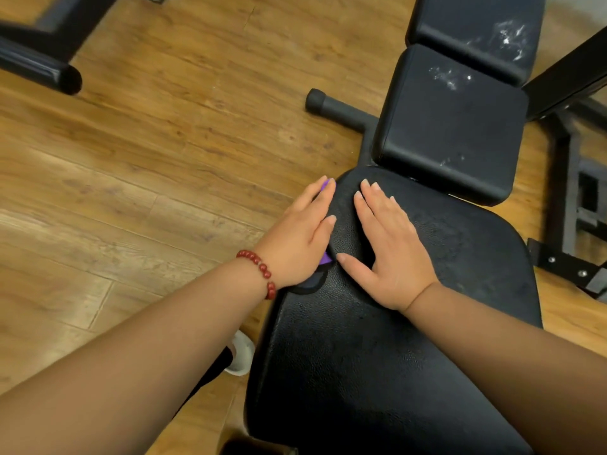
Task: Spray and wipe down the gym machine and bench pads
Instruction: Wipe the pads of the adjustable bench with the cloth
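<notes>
step: wiping seat pad (394, 356) edge | left hand (303, 234): straight fingers press purple cloth (325, 258) against seat pad's left side | right hand (391, 244): flat, spread on seat pad top, bracing | tip: even pressure along the rim; 2 back pads (450, 126) beyond seat pad look speckled

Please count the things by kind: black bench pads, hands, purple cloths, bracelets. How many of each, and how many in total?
Black bench pads: 3, near, middle, far
Hands: 2, left hand, right hand
Purple cloth: 1
Red bead bracelet: 1
Total: 7
</notes>
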